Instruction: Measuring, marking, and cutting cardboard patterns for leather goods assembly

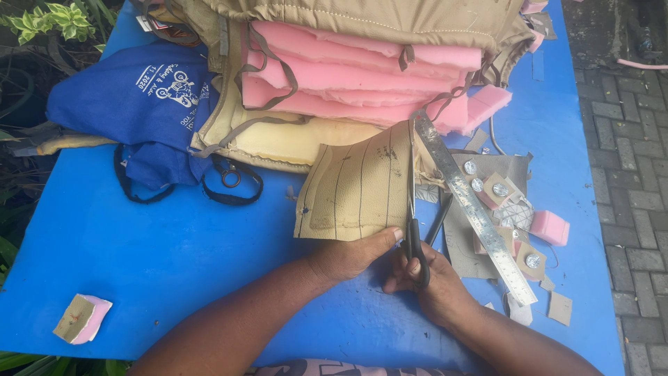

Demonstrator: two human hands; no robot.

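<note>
Meanwhile right hand (428, 282) grips scissors (413, 223), left hand (351, 254) pins tan sheet (355, 188); steel ruler (473, 209) alongside

Head view, looking steeply down, close over blue table (139, 251).

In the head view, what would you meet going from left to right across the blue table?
Foam offcut → blue cloth bag → lined tan sheet, held by the left hand → scissors in the right hand → metal ruler → pink foam block.
</note>
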